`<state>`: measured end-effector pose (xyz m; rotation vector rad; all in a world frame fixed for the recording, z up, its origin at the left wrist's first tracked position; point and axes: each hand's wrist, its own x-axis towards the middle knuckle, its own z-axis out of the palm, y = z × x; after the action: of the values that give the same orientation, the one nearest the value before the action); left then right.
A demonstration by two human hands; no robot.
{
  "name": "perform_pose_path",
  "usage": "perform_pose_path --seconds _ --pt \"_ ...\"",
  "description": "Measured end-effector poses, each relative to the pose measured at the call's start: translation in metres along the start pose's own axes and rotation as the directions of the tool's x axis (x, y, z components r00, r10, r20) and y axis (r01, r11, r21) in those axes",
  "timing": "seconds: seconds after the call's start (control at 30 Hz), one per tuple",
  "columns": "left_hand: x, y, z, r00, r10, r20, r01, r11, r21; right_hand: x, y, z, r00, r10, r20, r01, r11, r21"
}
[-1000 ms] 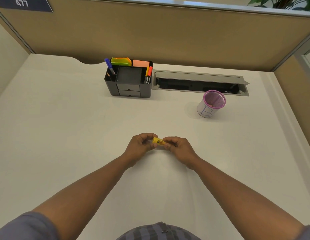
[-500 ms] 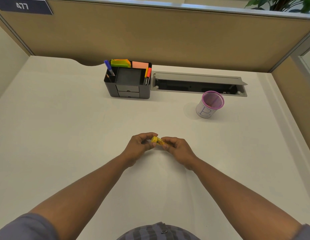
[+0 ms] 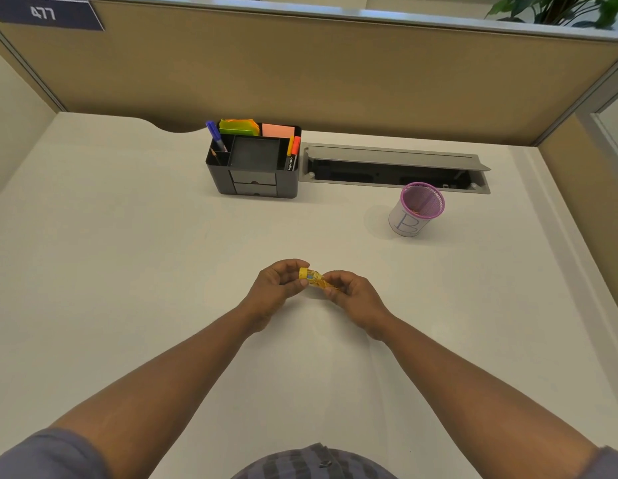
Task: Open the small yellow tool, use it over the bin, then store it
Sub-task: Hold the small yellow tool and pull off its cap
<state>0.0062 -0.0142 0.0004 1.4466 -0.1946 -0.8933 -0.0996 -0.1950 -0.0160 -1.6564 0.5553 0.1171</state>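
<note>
Presently we hold one small yellow tool (image 3: 313,279), item in hand above the tabletop (image 3: 127,271), near its middle. We judge it light, rigid plastic, smooth enough to slip, best pinched at both ends. Left hand (image 3: 278,288): fingers clamped on the opaque yellow end. Right hand (image 3: 356,297): fingertips pinched on the clearer, amber end. The tool spans the gap between both grips, tilted slightly down to the right. Pink mesh bin (image 3: 416,209): well apart, far right. Black organizer (image 3: 255,164): at the back.
</note>
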Motion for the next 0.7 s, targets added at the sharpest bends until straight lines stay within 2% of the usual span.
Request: perform_pose_path --seconds 0.2,0.47,0.57,0.7 --pt "0.001 0.002 0.005 0.998 -0.046 -0.042 0.044 0.998 -0.049 -0.002 0.0 0.001 1.0 -0.001 -0.005 0.001 0.999 0.052" --pt "0.002 0.002 0.008 0.996 -0.072 -0.053 0.072 0.997 -0.004 -0.005 -0.003 0.001 0.999 0.046 -0.029 -0.04 0.983 0.18" --pt "0.005 0.003 0.01 0.996 -0.067 -0.062 0.067 0.998 0.005 -0.007 -0.006 -0.001 0.988 0.076 -0.138 -0.041 0.971 0.236" --pt "0.018 0.005 0.013 0.993 -0.086 -0.08 0.08 0.994 -0.076 -0.009 -0.016 -0.01 0.91 0.016 -0.414 0.053 0.987 0.155"
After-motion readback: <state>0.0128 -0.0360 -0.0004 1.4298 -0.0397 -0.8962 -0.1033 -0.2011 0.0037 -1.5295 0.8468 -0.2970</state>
